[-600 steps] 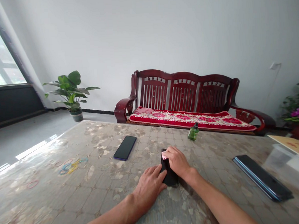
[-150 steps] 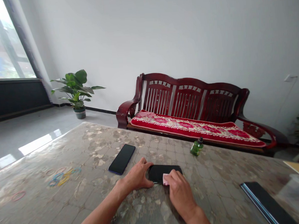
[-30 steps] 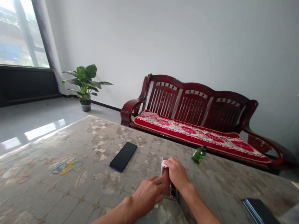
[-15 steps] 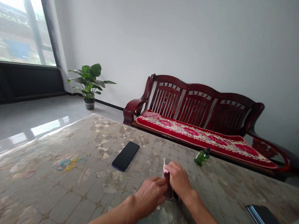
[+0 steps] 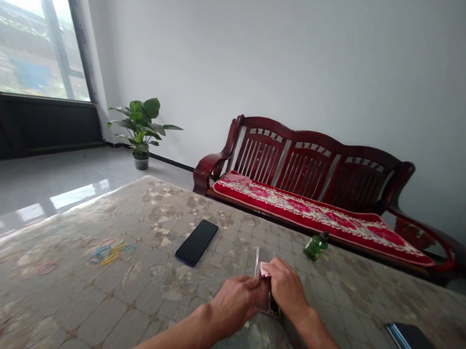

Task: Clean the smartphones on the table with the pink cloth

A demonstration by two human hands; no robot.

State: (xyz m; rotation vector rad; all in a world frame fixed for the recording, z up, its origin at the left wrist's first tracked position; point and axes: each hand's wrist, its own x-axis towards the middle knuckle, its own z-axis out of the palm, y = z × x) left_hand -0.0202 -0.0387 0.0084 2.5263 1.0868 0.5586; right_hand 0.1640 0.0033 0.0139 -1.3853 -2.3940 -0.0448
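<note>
Cloth (image 5: 265,269) in right hand (image 5: 289,287); phone (image 5: 264,299) beneath

the slim pinkish-brown rectangular phone (image 5: 265,298) looks metal-edged and shiny; the small pale-pink cloth (image 5: 265,269) is matt. the flat black rectangular phone (image 5: 196,243) looks smooth and glassy, the dark-red slatted wooden bench (image 5: 305,165) polished.

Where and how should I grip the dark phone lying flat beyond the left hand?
Likely best from above, pinching the two long edges near the middle. The dark phone lies flat on the table, so its thin sides offer the grip, and nothing stands against them. The left hand is the nearer one.
</note>
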